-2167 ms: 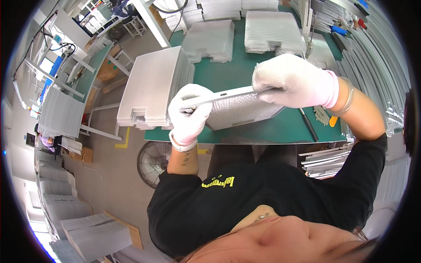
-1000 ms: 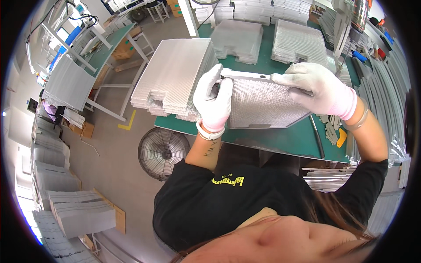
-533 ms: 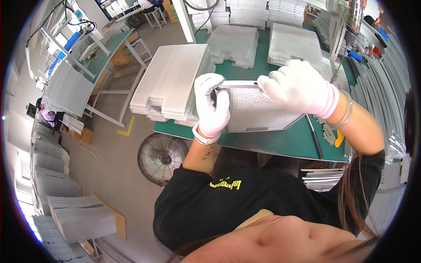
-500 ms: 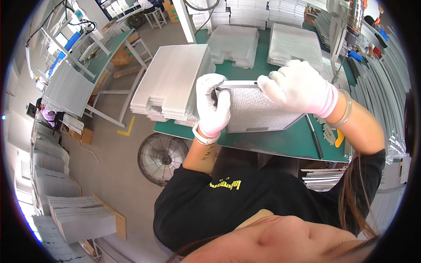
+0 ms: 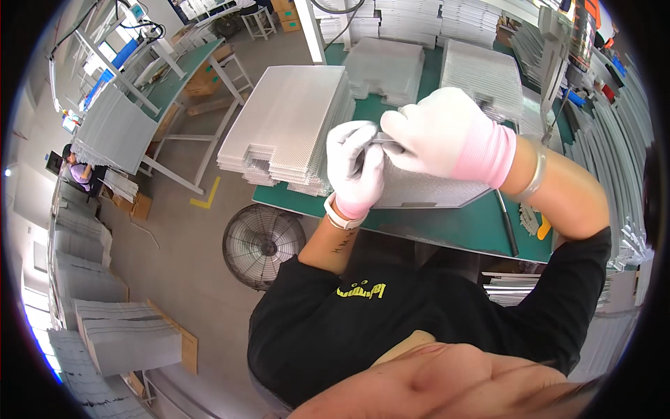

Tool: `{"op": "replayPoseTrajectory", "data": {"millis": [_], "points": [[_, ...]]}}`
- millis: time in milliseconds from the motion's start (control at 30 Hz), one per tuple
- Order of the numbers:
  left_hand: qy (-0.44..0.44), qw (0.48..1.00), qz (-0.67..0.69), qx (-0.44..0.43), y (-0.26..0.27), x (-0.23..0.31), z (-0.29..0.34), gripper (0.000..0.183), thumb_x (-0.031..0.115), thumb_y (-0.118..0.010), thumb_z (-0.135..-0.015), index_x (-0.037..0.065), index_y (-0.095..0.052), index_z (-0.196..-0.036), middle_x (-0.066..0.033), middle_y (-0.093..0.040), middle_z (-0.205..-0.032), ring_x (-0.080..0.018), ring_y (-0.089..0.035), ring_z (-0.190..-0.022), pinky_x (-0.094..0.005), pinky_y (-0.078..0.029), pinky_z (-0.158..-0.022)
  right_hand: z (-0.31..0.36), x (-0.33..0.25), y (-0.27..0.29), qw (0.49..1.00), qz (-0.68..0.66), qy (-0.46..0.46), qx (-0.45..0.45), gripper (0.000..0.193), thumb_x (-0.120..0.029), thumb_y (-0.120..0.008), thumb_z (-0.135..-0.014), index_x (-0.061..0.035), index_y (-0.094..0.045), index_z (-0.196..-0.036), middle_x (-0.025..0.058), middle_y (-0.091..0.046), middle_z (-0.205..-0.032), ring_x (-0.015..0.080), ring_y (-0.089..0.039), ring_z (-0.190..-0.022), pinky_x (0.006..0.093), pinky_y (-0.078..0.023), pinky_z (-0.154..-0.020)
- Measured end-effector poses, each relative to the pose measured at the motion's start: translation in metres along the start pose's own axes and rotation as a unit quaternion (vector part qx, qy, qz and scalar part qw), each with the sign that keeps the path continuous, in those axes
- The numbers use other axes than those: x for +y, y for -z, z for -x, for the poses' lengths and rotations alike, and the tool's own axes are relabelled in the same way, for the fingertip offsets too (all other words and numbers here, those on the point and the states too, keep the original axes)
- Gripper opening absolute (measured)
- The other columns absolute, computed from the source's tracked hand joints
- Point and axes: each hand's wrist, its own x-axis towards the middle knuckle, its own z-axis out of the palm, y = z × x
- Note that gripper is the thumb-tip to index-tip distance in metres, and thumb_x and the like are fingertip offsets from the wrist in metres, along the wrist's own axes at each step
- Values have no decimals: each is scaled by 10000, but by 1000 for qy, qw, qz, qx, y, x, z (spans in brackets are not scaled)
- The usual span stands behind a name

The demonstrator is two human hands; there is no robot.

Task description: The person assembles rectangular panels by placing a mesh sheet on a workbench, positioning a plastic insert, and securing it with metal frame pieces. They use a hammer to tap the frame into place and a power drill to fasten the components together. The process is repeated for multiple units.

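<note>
A mesh filter panel (image 5: 436,194) with a thin light metal frame stands tilted over the green table in front of me. White-gloved, my left hand (image 5: 354,167) is closed round the panel's upper left corner. My right hand (image 5: 443,136), in a matching glove with a pink cuff, is closed on the frame's top edge close beside my left fingertips. A thin grey strip of edge shows between the two hands. The right hand covers most of the top edge and part of the mesh.
Left of my hands rises a stack of notched mesh sheets (image 5: 286,112). Two more mesh stacks (image 5: 384,66) (image 5: 481,73) lie farther back. A black-handled tool (image 5: 507,227) and a yellow object (image 5: 544,227) lie right on the green table (image 5: 447,227). A floor fan (image 5: 265,248) stands left; long strips (image 5: 600,153) are piled right.
My right hand has moved left along the frame's top edge until its fingers are next to my left hand. The left hand keeps its hold on the corner. The whole view has shifted slightly.
</note>
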Motion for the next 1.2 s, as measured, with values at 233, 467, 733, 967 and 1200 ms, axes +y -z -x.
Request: {"op": "replayPoseTrajectory", "data": {"millis": [233,467,733,967,1200], "points": [[20,993,112,20,-1,1,0,298,-51,-670,-908,-3,-648,-1201,-137,-563,-1189,-159,-593,-946,-257,-507,-805,1,-1,-4,995,-78,-20,-60,253,-314,-686,-912,-74,-606,-908,110,-652,-770,326,-690,-719,416,-559,-664],[24,990,139,1,2,-3,2,341,-50,-678,-899,6,-600,-1227,-133,-561,-1174,-159,-601,-932,-279,-526,-781,14,-4,15,995,-51,-18,-83,222,-269,-714,-879,-80,-610,-934,100,-638,-796,301,-686,-738,394,-552,-669],[33,982,185,-8,-2,0,5,300,-82,-570,-955,-17,-597,-1246,-239,-664,-1247,-249,-695,-1050,-312,-555,-891,33,0,7,999,-15,-34,-10,148,-219,-677,-881,-88,-615,-855,84,-624,-701,284,-676,-650,385,-538,-593],[42,987,152,-36,-3,2,2,373,-97,-524,-967,-2,-504,-1327,-239,-668,-1241,-203,-694,-1021,-303,-555,-874,33,-11,3,990,135,-20,24,269,-244,-706,-791,-47,-657,-967,23,-544,-675,200,-569,-538,354,-452,-504],[23,986,164,-34,-5,0,7,329,-51,-523,-1005,-6,-466,-1325,-209,-637,-1231,-216,-634,-1086,-354,-501,-987,17,-12,-9,993,105,39,43,179,-224,-663,-781,-73,-636,-872,-2,-523,-629,178,-557,-521,347,-442,-492]]}}
